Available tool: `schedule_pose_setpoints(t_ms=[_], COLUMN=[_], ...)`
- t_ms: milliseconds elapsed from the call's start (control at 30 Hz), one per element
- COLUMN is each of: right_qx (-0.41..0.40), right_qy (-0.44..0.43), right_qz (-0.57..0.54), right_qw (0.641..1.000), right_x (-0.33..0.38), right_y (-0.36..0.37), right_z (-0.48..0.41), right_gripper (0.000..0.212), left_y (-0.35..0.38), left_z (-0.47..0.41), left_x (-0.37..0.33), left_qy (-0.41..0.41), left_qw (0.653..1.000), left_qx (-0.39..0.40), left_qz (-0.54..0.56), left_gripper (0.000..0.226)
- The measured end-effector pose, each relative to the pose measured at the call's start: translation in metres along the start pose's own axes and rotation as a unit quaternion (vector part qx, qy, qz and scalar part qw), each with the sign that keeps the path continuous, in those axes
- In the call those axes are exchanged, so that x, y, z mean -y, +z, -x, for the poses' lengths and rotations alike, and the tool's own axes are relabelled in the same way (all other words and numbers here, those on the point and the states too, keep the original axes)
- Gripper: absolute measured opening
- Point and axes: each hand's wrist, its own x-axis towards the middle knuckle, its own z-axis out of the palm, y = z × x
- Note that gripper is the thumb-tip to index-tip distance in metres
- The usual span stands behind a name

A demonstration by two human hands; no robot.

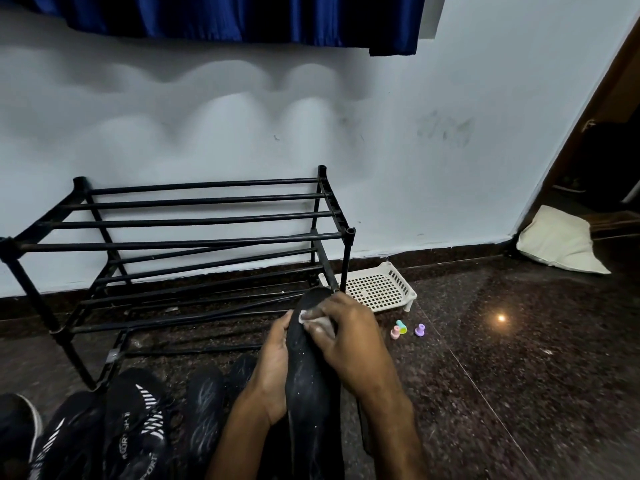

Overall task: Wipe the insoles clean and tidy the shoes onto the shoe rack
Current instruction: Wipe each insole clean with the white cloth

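1. At lower left of the frame, black sneakers [135,420] stood on the floor, not yet racked.
2. At lower centre, the left grip [273,372] curled round the black insole [311,386] at mid-length. The insole looked thin, light and probably floppy, so it needed support there.
3. The right grip [346,334] pinched a pale wipe [317,318] against the insole's far end.
4. Beyond, the shoe rack [207,223] stood against the wall.

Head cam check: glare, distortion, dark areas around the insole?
Head view: small glare spot on the floor, clear of the insole; wide-angle leans the door frame; shoes bottom-left are dim, low detail; curtain throws scalloped shadows on the wall.
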Motion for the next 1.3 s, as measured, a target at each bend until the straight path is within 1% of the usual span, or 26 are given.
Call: schedule_pose_setpoints(t_ms=[67,133,200,233,300,367,433,500,533,567,600,667,700,733,767,833,900,933,967,1033,1067,1100,1133,1200,1267,1300], right_qx=[-0.025,-0.097,-0.143,-0.133,-0.059,-0.003,-0.017,-0.088,-0.118,-0.125,-0.105,-0.022,0.011,0.022,0.008,-0.063,-0.118,-0.114,-0.088,-0.013,0.013,0.021,0.01,-0.061,-0.133,-0.131], right_qy=[0.039,0.076,0.061,0.041,0.008,0.01,0.044,0.07,0.067,0.054,0.037,0.011,0.013,0.025,0.044,0.074,0.058,0.038,0.018,-0.013,-0.015,-0.005,0.015,0.056,0.047,0.03], right_qz=[0.03,0.047,0.04,0.03,-0.002,-0.009,0.028,0.056,0.05,0.037,0.019,-0.012,-0.004,0.019,0.046,0.074,0.063,0.046,0.027,0.001,0.006,0.03,0.057,0.083,0.066,0.044], right_qw=[0.998,0.991,0.987,0.99,0.998,1.0,0.998,0.992,0.99,0.99,0.994,1.0,1.0,0.999,0.998,0.993,0.989,0.992,0.996,1.0,1.0,0.999,0.998,0.993,0.988,0.99], right_x=[-0.009,-0.014,-0.011,-0.007,-0.003,-0.007,-0.014,-0.015,-0.011,-0.006,-0.002,0.001,-0.001,-0.004,-0.009,-0.013,-0.007,-0.002,0.002,0.005,0.002,-0.004,-0.01,-0.017,-0.012,-0.006], right_y=[-0.008,-0.014,-0.012,-0.009,-0.004,-0.006,-0.011,-0.014,-0.013,-0.01,-0.008,-0.005,-0.007,-0.01,-0.013,-0.016,-0.012,-0.008,-0.003,0.002,0.001,-0.002,-0.005,-0.011,-0.01,-0.008], right_z=[-0.001,-0.003,-0.006,-0.006,-0.002,0.001,-0.001,-0.003,-0.004,-0.005,-0.005,-0.002,0.0,0.0,0.0,-0.002,-0.007,-0.008,-0.008,-0.004,-0.002,-0.001,-0.001,-0.003,-0.008,-0.009], right_gripper=[0.011,0.011,0.011,0.011,0.011,0.011,0.01,0.01,0.011,0.011,0.012,0.011,0.01,0.01,0.01,0.011,0.013,0.014,0.014,0.012,0.011,0.01,0.011,0.012,0.013,0.013], left_y=[-0.002,0.0,0.002,0.002,0.0,-0.002,-0.004,-0.002,0.0,-0.001,-0.001,-0.001,-0.004,-0.006,-0.008,-0.006,-0.002,0.0,-0.002,-0.005,-0.006,-0.008,-0.007,-0.005,-0.002,-0.003], left_z=[-0.001,-0.001,-0.001,-0.002,-0.003,-0.002,-0.003,-0.002,-0.002,-0.003,-0.004,-0.004,-0.004,-0.006,-0.006,-0.005,-0.006,-0.006,-0.007,-0.008,-0.008,-0.008,-0.008,-0.007,-0.008,-0.009], left_x=[-0.001,0.001,0.003,0.004,0.003,0.0,0.0,0.001,0.002,0.003,0.003,0.001,0.0,-0.001,-0.001,0.0,0.001,0.002,0.002,0.002,0.001,0.001,0.001,0.003,0.005,0.005], left_qy=[0.003,-0.005,-0.005,0.0,0.001,0.006,0.004,-0.011,-0.014,-0.015,-0.019,-0.023,-0.016,-0.009,-0.006,-0.006,-0.006,-0.01,-0.012,-0.009,-0.003,0.0,0.004,0.007,0.003,0.0], left_qw=[1.0,1.0,0.999,0.999,0.999,1.0,0.999,0.999,0.999,0.999,1.0,1.0,1.0,1.0,1.0,1.0,1.0,1.0,1.0,1.0,1.0,1.0,1.0,0.999,0.999,0.999], left_qx=[0.011,0.017,0.01,0.006,0.016,0.022,0.03,0.025,0.013,0.007,0.007,0.015,0.018,0.021,0.024,0.023,0.008,0.006,0.006,0.006,0.008,0.012,0.012,0.002,-0.006,-0.005], left_qz=[-0.011,-0.026,-0.034,-0.036,-0.028,-0.019,-0.022,-0.029,-0.033,-0.029,-0.023,-0.002,0.005,0.005,-0.004,-0.02,-0.028,-0.024,-0.014,0.005,0.006,0.001,-0.011,-0.043,-0.051,-0.044], left_gripper=[0.049,0.053,0.052,0.05,0.046,0.045,0.051,0.053,0.053,0.051,0.049,0.044,0.044,0.046,0.049,0.052,0.049,0.047,0.046,0.046,0.047,0.049,0.05,0.05,0.049,0.048])
